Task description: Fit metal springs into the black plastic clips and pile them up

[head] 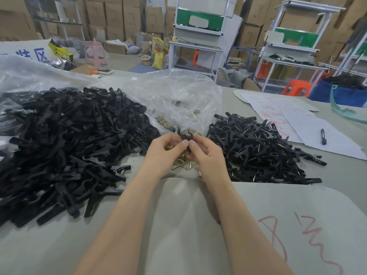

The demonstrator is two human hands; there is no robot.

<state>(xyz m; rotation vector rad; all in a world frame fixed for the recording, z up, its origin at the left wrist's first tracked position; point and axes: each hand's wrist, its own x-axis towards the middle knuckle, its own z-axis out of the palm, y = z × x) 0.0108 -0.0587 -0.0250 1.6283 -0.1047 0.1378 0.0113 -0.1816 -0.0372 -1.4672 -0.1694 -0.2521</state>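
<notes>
At the bottom of the frame, two bare forearms reach across a grey sheet marked with red scrawl at lower right, lying on the grey table. At the centre, the left hand and the right hand meet, fingers curled and thumbs pressed together, both pinching one black plastic clip whose curved jaws stick up above the fingertips. Whether a spring is in it cannot be told. Just below the hands, loose metal springs lie on the table. A large heap of black clip parts fills the left; a smaller pile of clips with metal showing sits at right. Behind the hands a clear plastic bag holds more springs. Further right lie papers with red writing and a pen. Across the top stand white racks and cardboard boxes.
</notes>
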